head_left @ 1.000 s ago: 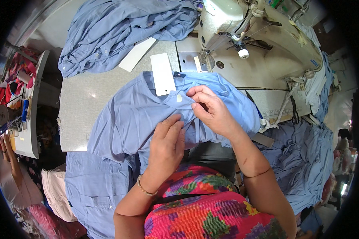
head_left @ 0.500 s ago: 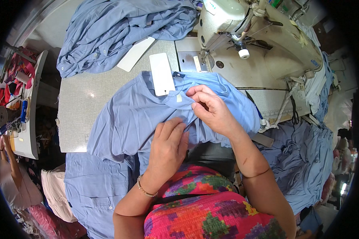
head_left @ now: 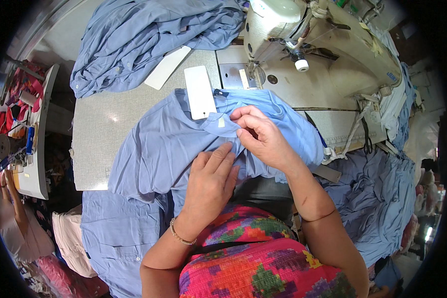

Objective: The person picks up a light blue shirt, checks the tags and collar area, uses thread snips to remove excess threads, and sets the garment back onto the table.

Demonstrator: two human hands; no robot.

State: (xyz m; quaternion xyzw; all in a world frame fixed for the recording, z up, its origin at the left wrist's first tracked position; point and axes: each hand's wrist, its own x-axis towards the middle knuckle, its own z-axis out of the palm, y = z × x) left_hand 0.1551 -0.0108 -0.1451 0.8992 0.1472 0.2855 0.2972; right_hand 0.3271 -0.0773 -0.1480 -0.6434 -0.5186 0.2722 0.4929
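Note:
A light blue shirt (head_left: 156, 144) lies across the table edge, its neckline toward the sewing machine. My right hand (head_left: 264, 138) pinches the tip of the shirt's collar (head_left: 222, 128) between thumb and fingers. Just below the collar, my left hand (head_left: 211, 180) rests on the shirt front with its fingers stretched out. A white hang tag (head_left: 200, 94) lies over the neck opening, and a small pale sticker (head_left: 221, 122) sits on the collar. Whatever is under my left fingertips is hidden.
The sewing machine (head_left: 342, 54) stands behind the shirt to the right. Blue garments (head_left: 154, 39) are heaped at the back left beside another white tag (head_left: 167, 67). More blue cloth (head_left: 372, 203) hangs at the right. Scissors (head_left: 366, 136) lie near the machine's base. Another person's arm (head_left: 16, 198) shows far left.
My left hand has slid slightly up and right toward the collar, its fingers straighter. My right hand keeps its pinch on the collar with hardly any movement.

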